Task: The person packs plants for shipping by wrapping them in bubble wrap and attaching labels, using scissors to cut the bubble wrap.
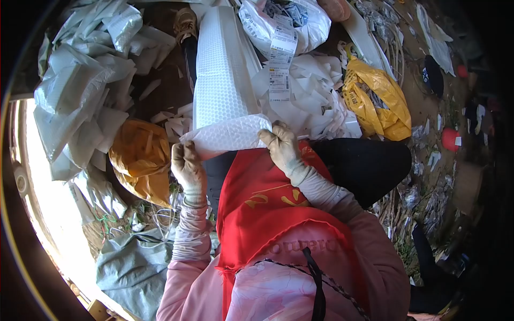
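Observation:
A long sheet of white bubble wrap [224, 69] stretches away from my lap, its near end lifted and folded over. My left hand [188, 167], in a pale glove, has its fingers closed on the left corner of that end. At the right corner, my right hand [281, 145], also gloved, pinches the wrap. The raised edge spans between both hands above the red apron [267, 214]. Just right of the wrap, a strip of printed labels [280, 64] hangs from a white plastic bag [316, 32] over white scraps [305, 96].
Clear plastic packaging [80, 85] is heaped at the left, above an orange bag [140, 155]. A yellow bag [377, 99] stands at the right. A grey-green sack [134, 267] lies lower left. Another person's shoe [185, 24] is near the top.

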{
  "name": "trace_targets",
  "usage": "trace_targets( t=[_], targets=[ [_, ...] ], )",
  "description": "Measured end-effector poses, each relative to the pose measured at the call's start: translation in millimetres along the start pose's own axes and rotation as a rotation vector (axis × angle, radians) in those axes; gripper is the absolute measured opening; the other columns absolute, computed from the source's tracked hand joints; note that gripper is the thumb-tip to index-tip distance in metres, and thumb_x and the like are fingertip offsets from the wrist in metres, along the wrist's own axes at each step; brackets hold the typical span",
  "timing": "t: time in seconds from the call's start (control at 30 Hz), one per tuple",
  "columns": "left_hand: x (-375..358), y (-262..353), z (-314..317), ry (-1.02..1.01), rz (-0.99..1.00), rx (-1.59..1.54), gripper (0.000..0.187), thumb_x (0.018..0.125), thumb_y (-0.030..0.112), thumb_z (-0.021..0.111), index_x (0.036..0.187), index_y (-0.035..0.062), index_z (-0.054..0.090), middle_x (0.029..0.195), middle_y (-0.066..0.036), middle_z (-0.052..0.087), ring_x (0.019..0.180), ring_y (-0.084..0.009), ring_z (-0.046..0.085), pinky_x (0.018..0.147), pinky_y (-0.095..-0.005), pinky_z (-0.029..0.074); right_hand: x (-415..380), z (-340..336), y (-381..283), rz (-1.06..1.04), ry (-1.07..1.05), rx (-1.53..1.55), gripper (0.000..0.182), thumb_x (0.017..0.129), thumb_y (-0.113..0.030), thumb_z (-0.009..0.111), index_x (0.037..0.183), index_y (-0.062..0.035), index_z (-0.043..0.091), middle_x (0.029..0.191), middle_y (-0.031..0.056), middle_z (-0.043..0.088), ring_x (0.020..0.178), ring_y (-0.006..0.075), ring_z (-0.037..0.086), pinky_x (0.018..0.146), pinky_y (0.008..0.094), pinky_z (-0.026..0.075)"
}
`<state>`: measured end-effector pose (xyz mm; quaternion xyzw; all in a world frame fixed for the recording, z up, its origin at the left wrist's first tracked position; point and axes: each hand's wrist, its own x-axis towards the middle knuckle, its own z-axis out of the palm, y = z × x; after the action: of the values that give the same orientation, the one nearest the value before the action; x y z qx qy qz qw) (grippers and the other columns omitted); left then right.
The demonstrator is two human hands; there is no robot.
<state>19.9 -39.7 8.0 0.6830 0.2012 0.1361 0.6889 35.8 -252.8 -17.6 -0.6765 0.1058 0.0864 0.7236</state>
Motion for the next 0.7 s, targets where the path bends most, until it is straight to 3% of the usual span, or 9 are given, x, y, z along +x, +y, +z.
trace_targets(
  t=[0.07,0.23,0.33,0.43,0.5,0.53,0.6,0.67,0.7],
  targets=[
    [-3.6,-26.0,-6.1,0.029,-0.121,0.229,0.023,0.094,0.017,0.055,0.076,0.0034,0.050,0.068,0.006,0.041,0.065,-0.0050,0.033,0.057,-0.0216,0.034,-3.2,2.1,31.5,0.043,0.031,-0.154,0.013,0.085,-0.008,0.062,0.075,0.0004,0.062,0.071,-0.0008,0.047,0.060,0.0089,0.043,0.055,0.0247,0.037],
    [-12.4,-61.1,-17.9,-0.100,-0.113,0.680,0.026,0.087,0.024,0.060,0.088,-0.0017,0.054,0.076,-0.016,0.061,0.067,-0.0253,0.056,0.066,-0.0345,0.046,6.6,-4.7,50.2,-0.068,-0.042,-0.879,0.028,0.080,-0.019,0.066,0.062,0.0005,0.059,0.071,0.0101,0.058,0.070,0.0287,0.057,0.065,0.0419,0.044],
    [8.4,-66.0,-25.9,-0.169,-0.169,0.751,0.038,0.084,0.025,0.060,0.106,-0.0033,0.050,0.085,-0.022,0.062,0.074,-0.0315,0.061,0.070,-0.0383,0.048,21.6,-4.8,24.3,-0.029,-0.002,-1.114,0.030,0.079,-0.025,0.066,0.089,0.0018,0.057,0.082,0.0208,0.058,0.085,0.0331,0.058,0.075,0.0436,0.046],
    [11.6,-60.8,-13.8,-0.247,-0.024,0.789,0.043,0.086,0.021,0.059,0.118,-0.0048,0.045,0.092,-0.013,0.059,0.073,-0.0170,0.053,0.068,-0.0289,0.046,31.6,-6.5,27.8,-0.046,-0.026,-0.892,0.039,0.081,-0.023,0.060,0.107,0.0029,0.044,0.087,0.0241,0.055,0.084,0.0367,0.057,0.077,0.0436,0.045],
    [13.5,-43.7,2.0,-0.248,-0.329,0.612,0.043,0.087,0.024,0.054,0.120,-0.0027,0.046,0.098,-0.016,0.060,0.084,-0.0203,0.057,0.075,-0.0307,0.046,36.2,-0.5,28.4,0.154,-0.214,-0.573,0.036,0.082,-0.020,0.057,0.106,0.0033,0.043,0.086,0.0223,0.055,0.083,0.0361,0.056,0.077,0.0433,0.044],
    [12.6,-26.1,15.8,-0.194,-0.300,0.628,0.042,0.088,0.031,0.053,0.114,-0.0023,0.048,0.088,-0.019,0.064,0.076,-0.0288,0.063,0.070,-0.0369,0.049,35.3,5.8,32.3,0.229,-0.222,-0.396,0.032,0.082,-0.025,0.061,0.096,-0.0017,0.045,0.083,0.0138,0.054,0.081,0.0240,0.054,0.070,0.0369,0.045],
    [29.8,-147.6,-22.9,-0.389,-0.318,0.308,0.037,0.090,0.028,0.055,0.110,-0.0026,0.050,0.092,-0.016,0.062,0.081,-0.0237,0.061,0.068,-0.0323,0.049,29.1,19.4,-2.9,0.297,-0.198,-0.367,0.044,0.089,-0.038,0.052,0.103,0.0037,0.045,0.094,0.0222,0.057,0.084,0.0323,0.055,0.076,0.0427,0.043],
    [20.9,-35.6,19.7,-0.317,-0.481,0.229,0.046,0.093,0.040,0.053,0.111,-0.0018,0.052,0.105,-0.012,0.059,0.096,-0.0198,0.056,0.082,-0.0339,0.046,29.6,22.5,31.8,0.072,-0.139,-0.389,0.051,0.091,-0.043,0.049,0.106,0.0054,0.047,0.093,0.0196,0.059,0.082,0.0299,0.055,0.076,0.0413,0.045],
    [22.5,-40.9,19.3,-0.378,-0.613,0.258,0.050,0.096,0.045,0.043,0.107,-0.0017,0.058,0.110,-0.009,0.059,0.097,-0.0191,0.055,0.086,-0.0330,0.043,30.4,17.4,55.4,-0.039,-0.168,-0.400,0.051,0.092,-0.043,0.047,0.108,0.0059,0.048,0.091,0.0177,0.059,0.079,0.0275,0.055,0.075,0.0407,0.046]
  ],
)
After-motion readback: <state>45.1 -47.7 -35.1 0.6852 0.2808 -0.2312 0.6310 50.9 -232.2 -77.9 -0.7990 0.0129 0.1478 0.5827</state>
